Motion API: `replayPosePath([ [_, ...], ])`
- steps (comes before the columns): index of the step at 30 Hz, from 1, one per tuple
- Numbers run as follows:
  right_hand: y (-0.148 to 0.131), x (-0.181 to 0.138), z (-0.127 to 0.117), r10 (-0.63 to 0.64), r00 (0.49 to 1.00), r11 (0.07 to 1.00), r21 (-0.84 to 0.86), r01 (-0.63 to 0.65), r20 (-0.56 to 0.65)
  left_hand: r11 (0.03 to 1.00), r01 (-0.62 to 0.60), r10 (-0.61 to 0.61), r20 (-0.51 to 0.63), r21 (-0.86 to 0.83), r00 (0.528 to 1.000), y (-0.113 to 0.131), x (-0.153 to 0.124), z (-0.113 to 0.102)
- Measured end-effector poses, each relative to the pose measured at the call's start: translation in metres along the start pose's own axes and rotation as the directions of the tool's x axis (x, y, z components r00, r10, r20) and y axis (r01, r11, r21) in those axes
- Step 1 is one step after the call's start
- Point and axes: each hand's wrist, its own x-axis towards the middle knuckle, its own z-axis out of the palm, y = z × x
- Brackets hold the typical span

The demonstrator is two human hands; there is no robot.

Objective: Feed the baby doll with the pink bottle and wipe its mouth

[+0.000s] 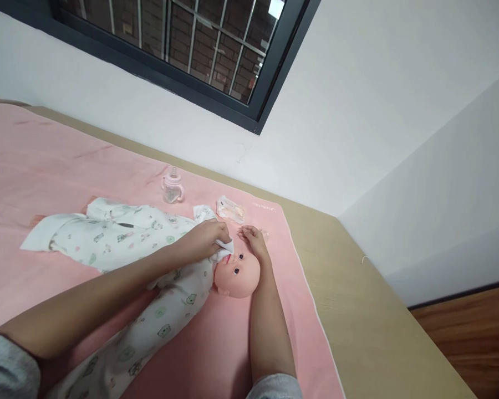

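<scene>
A baby doll (240, 280) lies on its back in a white printed sleepsuit (149, 233), its head toward the right. My left hand (205, 238) is closed on a white wipe (225, 248) and presses it at the doll's mouth and chin. Beyond the top of the doll's head, my right hand (253, 239) lies with its fingers stretched out and holds nothing. My right forearm runs close along the crown of the head. The wipe covers part of the doll's lower face.
A pink baby bottle (173, 189) with handles stands behind the doll. Near its head lies a small clear plastic packet (230, 209). A pink mat (66, 144) covers much of the wooden surface (341, 288). A white wall and dark-framed window (216, 102) rise behind.
</scene>
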Motion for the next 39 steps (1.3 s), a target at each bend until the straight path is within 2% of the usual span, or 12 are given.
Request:
replayPosePath([
  [9, -0.001, -0.001, 0.001, 0.008, 1.000, 1.000, -0.016, -0.008, -0.004, 0.999, 0.023, -0.022, -0.019, 0.036, 1.000, -0.002, 0.001, -0.006],
  [13, 0.000, -0.001, 0.001, 0.000, 1.000, 1.000, -0.016, 0.000, -0.011, 0.999, 0.020, -0.020, 0.002, -0.037, 1.000, 0.000, -0.004, -0.021],
  [17, 0.001, 0.000, 0.000, 0.002, 1.000, 1.000, -0.005, -0.002, -0.005, 0.993, -0.038, 0.046, 0.063, -0.112, 0.997, 0.000, -0.011, -0.029],
  [24, 0.003, 0.003, 0.000, 0.004, 1.000, 1.000, -0.009, -0.004, -0.010, 0.987, -0.142, 0.152, 0.161, -0.072, 0.975, -0.001, -0.014, -0.015],
  [31, 0.002, 0.002, 0.000, 0.002, 1.000, 1.000, -0.015, -0.002, -0.007, 0.989, -0.141, 0.145, 0.129, -0.036, 0.981, -0.005, -0.012, -0.011],
  [39, 0.001, 0.000, 0.001, 0.007, 1.000, 1.000, -0.015, -0.007, -0.007, 0.996, -0.069, 0.074, 0.102, -0.054, 0.992, -0.010, -0.007, -0.010],
])
